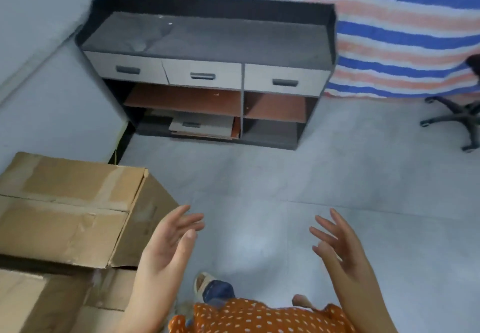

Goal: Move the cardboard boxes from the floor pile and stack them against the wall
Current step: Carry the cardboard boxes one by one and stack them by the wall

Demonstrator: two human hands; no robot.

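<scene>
A brown cardboard box (70,210) with taped flaps rests on top of another cardboard box (44,304) at the lower left, close to the white wall (52,93). My left hand (168,241) hovers just right of the upper box, fingers spread, touching nothing. My right hand (337,244) is held out over the bare floor, also spread and holding nothing. Both palms face each other.
A grey cabinet (207,41) with three drawers and open shelves stands ahead against the wall. A striped blue, orange and white tarp (389,28) hangs behind it. An office chair base (457,119) is at the right. Pale tiled floor (285,176) lies between.
</scene>
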